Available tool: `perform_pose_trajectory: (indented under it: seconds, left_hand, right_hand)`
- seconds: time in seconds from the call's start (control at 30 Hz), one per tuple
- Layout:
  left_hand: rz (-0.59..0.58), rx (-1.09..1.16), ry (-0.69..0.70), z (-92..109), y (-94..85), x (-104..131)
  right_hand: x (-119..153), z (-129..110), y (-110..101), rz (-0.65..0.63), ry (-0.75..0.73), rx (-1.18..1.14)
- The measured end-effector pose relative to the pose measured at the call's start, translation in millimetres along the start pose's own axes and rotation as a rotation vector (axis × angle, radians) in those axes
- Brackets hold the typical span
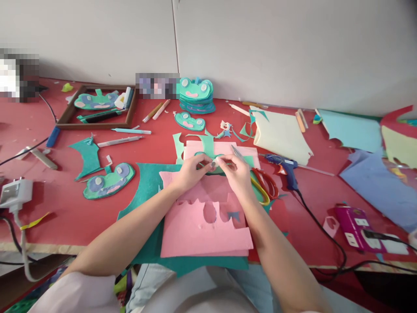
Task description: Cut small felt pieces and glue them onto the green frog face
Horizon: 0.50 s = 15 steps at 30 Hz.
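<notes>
Our fingers (226, 164), both hands', pinch a small whitish piece (214, 164) at the green felt frog face (217, 170), centre frame; uneven pressure could skew it.

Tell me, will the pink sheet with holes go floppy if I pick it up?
The pink sheet would probably sag, because it looks thin and cloth-like. It's likely light, being flat. The narrow strip between its holes might bend or tear.

No legible lettering, no readable labels, no brands, numbers or signs
</notes>
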<state>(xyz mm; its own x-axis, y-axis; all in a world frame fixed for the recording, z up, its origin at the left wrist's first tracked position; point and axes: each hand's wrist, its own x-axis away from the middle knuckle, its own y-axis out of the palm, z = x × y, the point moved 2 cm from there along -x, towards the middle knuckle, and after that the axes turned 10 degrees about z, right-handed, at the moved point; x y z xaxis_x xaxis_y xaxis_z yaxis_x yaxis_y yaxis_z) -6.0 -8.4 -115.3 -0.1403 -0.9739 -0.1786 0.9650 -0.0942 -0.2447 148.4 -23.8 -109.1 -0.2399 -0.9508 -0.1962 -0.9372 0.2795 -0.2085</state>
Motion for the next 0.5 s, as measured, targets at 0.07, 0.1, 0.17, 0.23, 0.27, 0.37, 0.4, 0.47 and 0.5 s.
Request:
perform_pose_trajectory:
  seconds: [0.07,0.1,0.17,0.23,0.27,0.37,0.4,0.47,0.5]
  left_hand:
    - [0.001,0.003,-0.003,0.1,0.2,-0.1]
    - [-0.001,0.003,-0.006,0.1,0.2,-0.2]
    - [-0.010,0.003,-0.009,0.1,0.4,-0.2]
    - [-0.014,0.001,-0.011,-0.2,0.5,0.0]
    - [-0.013,-0.001,-0.014,-0.6,0.5,0.1]
    - [-0.007,-0.012,-0.020,-1.4,0.6,0.6]
    - [-0.006,-0.015,-0.020,-1.5,0.7,0.7]
    - [-0.004,-0.012,-0.017,-1.4,0.7,0.8]
    - [-0.003,-0.010,-0.016,-1.2,0.7,0.8]
  right_hand:
    - [-0.1,-0.4,-0.2,0.003,-0.006,0.005]
    - [0.0,-0.6,-0.3,0.005,-0.009,0.010]
    - [0.4,-1.0,-0.6,0.011,-0.016,0.019]
    - [0.6,-1.5,-0.9,0.022,-0.026,0.026]
    - [0.7,-1.7,-1.1,0.028,-0.030,0.028]
    - [0.2,-1.2,-1.7,0.045,-0.025,0.021]
    - [-0.2,-0.7,-1.8,0.051,-0.019,0.014]
    - [-0.9,0.6,-2.0,0.062,-0.010,0.003]
    - [-1.2,1.1,-2.1,0.066,-0.012,-0.001]
